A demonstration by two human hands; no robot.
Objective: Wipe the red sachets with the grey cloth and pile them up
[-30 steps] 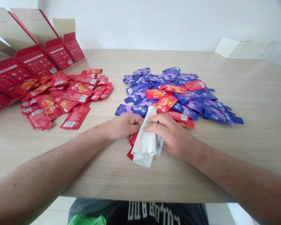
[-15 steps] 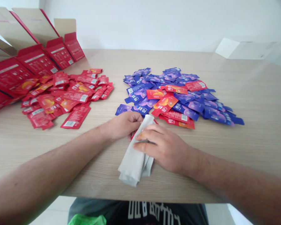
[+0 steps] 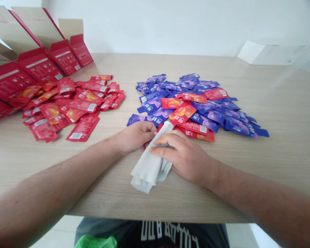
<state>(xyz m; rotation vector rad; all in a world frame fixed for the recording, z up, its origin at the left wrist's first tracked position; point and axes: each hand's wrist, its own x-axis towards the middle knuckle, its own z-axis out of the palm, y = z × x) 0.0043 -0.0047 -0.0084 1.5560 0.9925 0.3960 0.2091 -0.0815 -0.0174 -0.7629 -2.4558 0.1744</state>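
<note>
My right hand [image 3: 184, 155] is closed on a folded, layered white cloth [image 3: 147, 168], fingers across its top face. The cloth slants from the pile toward the table's front edge, its loose layers fanned at the lower end. On its left side my left hand [image 3: 139, 136] is closed, thumb and fingers pinched at the cloth's upper part. A strip of a red sachet [image 3: 159, 127] shows at these fingertips; the rest is hidden behind the cloth. Just beyond both hands lies a pile of purple sachets [image 3: 209, 106], with several red-orange sachets [image 3: 183, 114] on top.
Another pile of red sachets [image 3: 77, 103] spreads over the left of the wooden table [image 3: 113, 193]. Behind it stand open red cardboard boxes [image 3: 38, 67]. A white box [image 3: 271, 55] is at the back right, against the wall. Something green [image 3: 95, 241] rests on my lap.
Both hands and the white cloth have shifted slightly away from me. The cloth's top end now reaches the red-orange sachets, and its lower end has lifted a little. The piles look unchanged.
</note>
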